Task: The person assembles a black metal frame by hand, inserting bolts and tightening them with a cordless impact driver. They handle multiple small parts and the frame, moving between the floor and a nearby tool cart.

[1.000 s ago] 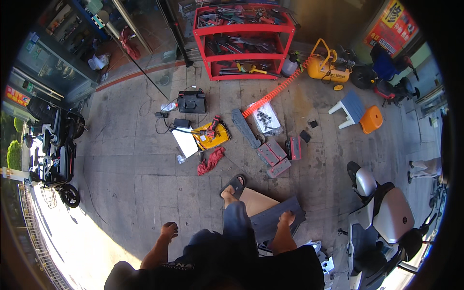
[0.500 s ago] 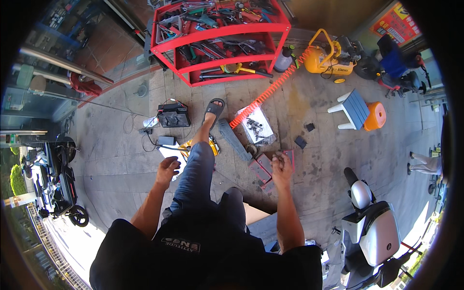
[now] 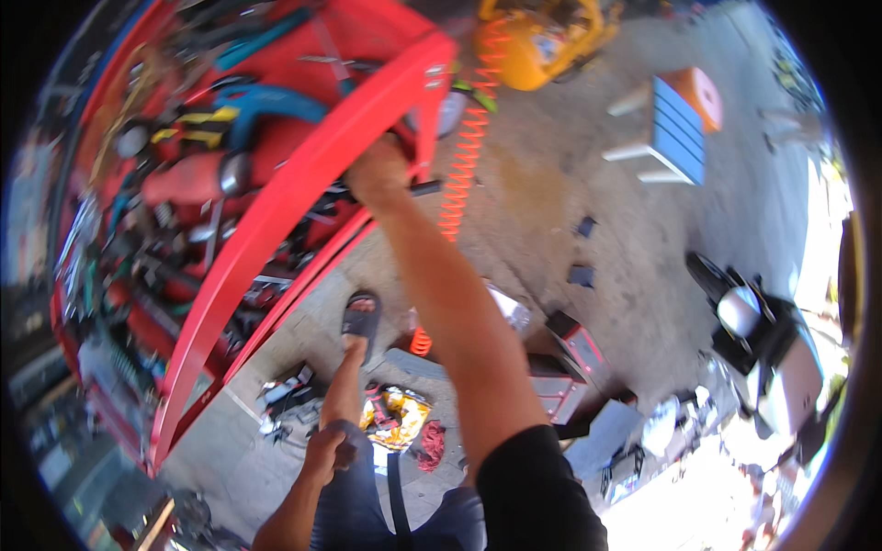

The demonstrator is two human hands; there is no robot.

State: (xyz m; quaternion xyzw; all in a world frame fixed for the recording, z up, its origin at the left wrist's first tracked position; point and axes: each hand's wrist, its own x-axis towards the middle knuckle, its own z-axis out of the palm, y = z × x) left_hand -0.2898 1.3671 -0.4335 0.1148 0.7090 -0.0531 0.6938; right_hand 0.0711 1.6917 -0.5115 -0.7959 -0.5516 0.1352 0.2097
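Observation:
The red tool cart [image 3: 308, 179] looms close at upper left, its top tray heaped with hand tools, among them a blue-handled tool [image 3: 266, 106] and a red cylindrical tool [image 3: 184, 182]. My right arm stretches up to it. Below the tray's front rim, my right hand [image 3: 378, 173] reaches into the lower shelf; its fingers are hidden there, so what it touches does not show. Beside my bent knee, my left hand [image 3: 329, 452] hangs low with curled fingers and nothing visible in them. The picture is somewhat blurred by motion.
An orange coiled hose [image 3: 464, 165] runs down from the yellow air compressor [image 3: 514, 55]. At right stand a blue-topped stool [image 3: 678, 133], an orange stool [image 3: 696, 96] and a parked scooter [image 3: 790, 386]. A dark-and-red case [image 3: 556, 390] and a red cloth [image 3: 432, 445] lie on the ground.
The cart now fills the upper left, much nearer. My right hand has left the spot above the red case and gone into the cart's shelf. My left hand has dropped beside my knee.

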